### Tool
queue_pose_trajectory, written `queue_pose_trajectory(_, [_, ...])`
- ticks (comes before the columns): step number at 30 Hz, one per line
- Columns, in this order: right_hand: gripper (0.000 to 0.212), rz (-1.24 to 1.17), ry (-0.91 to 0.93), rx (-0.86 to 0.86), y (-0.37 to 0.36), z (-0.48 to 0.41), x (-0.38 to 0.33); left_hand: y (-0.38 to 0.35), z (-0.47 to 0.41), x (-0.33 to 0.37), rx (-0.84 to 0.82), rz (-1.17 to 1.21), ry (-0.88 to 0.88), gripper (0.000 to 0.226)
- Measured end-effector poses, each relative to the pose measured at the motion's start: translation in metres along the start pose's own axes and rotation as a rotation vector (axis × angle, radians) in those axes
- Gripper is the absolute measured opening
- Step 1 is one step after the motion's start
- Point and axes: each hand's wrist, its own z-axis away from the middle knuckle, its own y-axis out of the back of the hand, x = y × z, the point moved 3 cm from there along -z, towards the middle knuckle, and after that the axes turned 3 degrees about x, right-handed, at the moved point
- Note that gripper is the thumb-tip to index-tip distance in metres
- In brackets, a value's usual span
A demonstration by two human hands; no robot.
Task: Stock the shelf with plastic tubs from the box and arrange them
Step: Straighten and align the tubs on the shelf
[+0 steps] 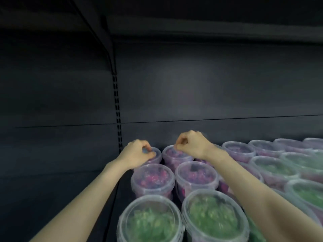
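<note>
Clear lidded plastic tubs stand in rows on a dark shelf [66, 186]. Front tubs [150, 222] hold green contents; the ones behind [153, 179] hold red-purple contents. My left hand [138, 152] reaches to the back row, its fingers pinched on the lid rim of the back-left tub [157, 158]. My right hand [190, 144] hovers with curled fingers over the neighbouring back tub [172, 157], fingertips at its far rim; whether it grips the rim I cannot tell. No box is in view.
More tubs [272, 168], green and purple, fill the shelf to the right. The dark back wall [192, 84] has a slotted upright strip [116, 102] with a bracket above it. An upper shelf [174, 18] hangs overhead. Bare shelf floor lies left of the tubs.
</note>
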Motion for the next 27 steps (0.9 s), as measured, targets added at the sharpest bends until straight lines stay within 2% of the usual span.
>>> queue_pose_trajectory(2, [0.021,0.050,-0.030,-0.095,-0.008,-0.015,0.004,-0.007,-0.016,-0.007,-0.096,-0.052,0.017,0.038])
queue_pose_trajectory(7, [0.065,0.179,-0.114,-0.363,-0.022,-0.036,0.015,-0.019,-0.034,-0.027,-0.286,-0.042,0.077,0.071])
queue_pose_trajectory(11, [0.083,0.215,-0.135,-0.508,-0.026,-0.045,0.019,-0.018,-0.039,-0.035,-0.304,-0.092,0.090,0.086])
queue_pose_trajectory(18, [0.083,0.331,-0.104,-0.433,-0.027,-0.048,0.016,-0.016,-0.042,-0.035,-0.207,-0.211,0.121,0.070])
queue_pose_trajectory(22, [0.091,0.364,-0.108,-0.438,-0.027,-0.049,0.020,-0.015,-0.040,-0.040,-0.273,-0.224,0.139,0.080])
queue_pose_trajectory(24, [0.100,0.409,-0.101,-0.443,-0.031,-0.050,0.021,-0.013,-0.039,-0.037,-0.259,-0.291,0.134,0.078])
queue_pose_trajectory(27, [0.098,0.400,-0.109,-0.454,-0.031,-0.049,0.020,-0.010,-0.034,-0.026,-0.265,-0.347,0.160,0.079])
